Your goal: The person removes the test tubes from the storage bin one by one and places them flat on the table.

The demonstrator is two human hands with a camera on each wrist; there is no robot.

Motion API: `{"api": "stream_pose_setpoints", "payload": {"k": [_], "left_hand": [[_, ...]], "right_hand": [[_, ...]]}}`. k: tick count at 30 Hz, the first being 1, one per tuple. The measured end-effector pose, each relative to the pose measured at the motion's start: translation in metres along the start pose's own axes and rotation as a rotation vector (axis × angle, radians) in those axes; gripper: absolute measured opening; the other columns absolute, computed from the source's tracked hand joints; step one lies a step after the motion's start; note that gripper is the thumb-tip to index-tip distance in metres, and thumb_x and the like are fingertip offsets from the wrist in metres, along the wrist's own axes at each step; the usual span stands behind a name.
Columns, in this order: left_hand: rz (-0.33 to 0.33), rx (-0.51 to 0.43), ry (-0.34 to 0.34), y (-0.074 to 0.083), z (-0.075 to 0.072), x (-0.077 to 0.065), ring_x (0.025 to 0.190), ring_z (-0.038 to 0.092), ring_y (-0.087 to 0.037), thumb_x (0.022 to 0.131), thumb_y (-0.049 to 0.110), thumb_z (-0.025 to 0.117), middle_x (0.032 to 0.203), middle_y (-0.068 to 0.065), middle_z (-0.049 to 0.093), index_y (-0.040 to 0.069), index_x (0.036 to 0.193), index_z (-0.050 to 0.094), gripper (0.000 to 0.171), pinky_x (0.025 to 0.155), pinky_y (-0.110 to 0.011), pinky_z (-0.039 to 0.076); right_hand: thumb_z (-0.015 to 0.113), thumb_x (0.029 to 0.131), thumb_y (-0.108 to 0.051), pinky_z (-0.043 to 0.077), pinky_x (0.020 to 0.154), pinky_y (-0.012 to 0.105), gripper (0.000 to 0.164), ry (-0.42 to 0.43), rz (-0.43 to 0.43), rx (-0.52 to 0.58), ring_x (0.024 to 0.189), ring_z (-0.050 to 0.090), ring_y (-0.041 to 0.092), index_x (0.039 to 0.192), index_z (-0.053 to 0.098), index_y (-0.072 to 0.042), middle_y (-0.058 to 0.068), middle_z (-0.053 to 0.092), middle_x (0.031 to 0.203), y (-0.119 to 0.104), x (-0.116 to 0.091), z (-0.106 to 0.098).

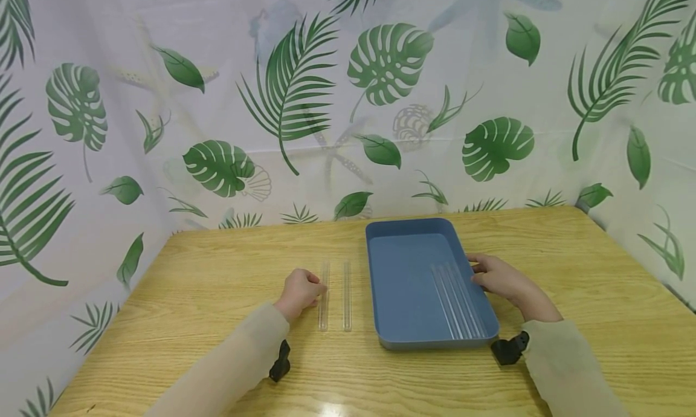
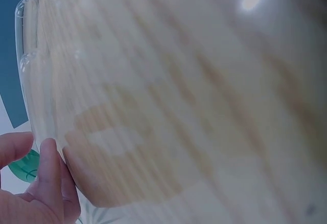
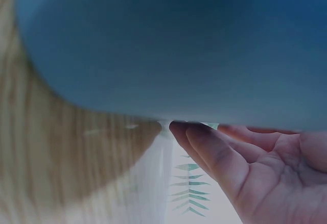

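Leaf-print cloth (image 1: 228, 96) far side, wood table (image 1: 244, 254) near. Blue tray (image 1: 405, 290) right of centre, tubes (image 1: 458, 302) lying in its right half. Right hand (image 1: 502, 278) touching tray's right wall, fingers loose. Left hand (image 1: 299, 291) pinching left tube (image 1: 323, 317) on table; right tube (image 1: 347, 299) between that and tray.

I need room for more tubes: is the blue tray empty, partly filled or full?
Partly filled. In the blue tray, several clear tubes lie near the right hand; the rest of its floor is bare.

Wooden table (image 1: 244, 266) under blue tray (image 1: 405, 284), clear tubes (image 1: 347, 299)
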State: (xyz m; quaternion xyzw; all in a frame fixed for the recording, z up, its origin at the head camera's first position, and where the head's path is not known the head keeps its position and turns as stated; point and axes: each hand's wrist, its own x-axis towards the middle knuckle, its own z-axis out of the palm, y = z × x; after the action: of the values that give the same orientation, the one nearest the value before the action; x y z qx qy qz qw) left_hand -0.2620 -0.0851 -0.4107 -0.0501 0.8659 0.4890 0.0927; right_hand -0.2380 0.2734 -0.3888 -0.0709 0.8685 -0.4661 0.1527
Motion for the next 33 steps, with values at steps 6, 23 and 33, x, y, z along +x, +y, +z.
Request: {"api": "stream_pose_setpoints", "payload": {"k": [6, 23, 33], "left_hand": [[0.002, 0.003, 0.003, -0.001, 0.0003, 0.0009, 0.059, 0.048, -0.014, 0.08, 0.004, 0.063, 0.083, -0.011, 0.052, -0.005, 0.088, 0.054, 0.016, 0.052, -0.023, 0.048], [-0.005, -0.011, -0.007, -0.0008, -0.0006, 0.0, 0.064, 0.052, -0.017, 0.08, 0.005, 0.062, 0.089, -0.013, 0.053, -0.006, 0.091, 0.054, 0.018, 0.054, -0.024, 0.049], [0.004, -0.039, -0.024, -0.0018, -0.0017, -0.0003, 0.078, 0.056, -0.022, 0.082, 0.006, 0.061, 0.092, -0.015, 0.054, -0.008, 0.097, 0.053, 0.022, 0.061, -0.028, 0.051]], "right_hand": [[0.034, 0.089, 0.005, 0.039, 0.086, 0.051, 0.05, -0.001, 0.004, -0.002, 0.108, 0.043, 0.043, 0.133, 0.014, 0.016, 0.038, 0.032, 0.123, 0.0003, 0.0002, -0.0003], [0.034, 0.089, 0.005, 0.04, 0.086, 0.05, 0.049, -0.001, -0.017, -0.006, 0.108, 0.042, 0.044, 0.133, 0.014, 0.016, 0.038, 0.032, 0.124, -0.0004, -0.0001, -0.0005], [0.033, 0.09, 0.004, 0.04, 0.086, 0.05, 0.05, -0.036, -0.035, 0.006, 0.109, 0.042, 0.044, 0.134, 0.014, 0.014, 0.038, 0.03, 0.125, 0.0012, 0.0001, -0.0004]]}}
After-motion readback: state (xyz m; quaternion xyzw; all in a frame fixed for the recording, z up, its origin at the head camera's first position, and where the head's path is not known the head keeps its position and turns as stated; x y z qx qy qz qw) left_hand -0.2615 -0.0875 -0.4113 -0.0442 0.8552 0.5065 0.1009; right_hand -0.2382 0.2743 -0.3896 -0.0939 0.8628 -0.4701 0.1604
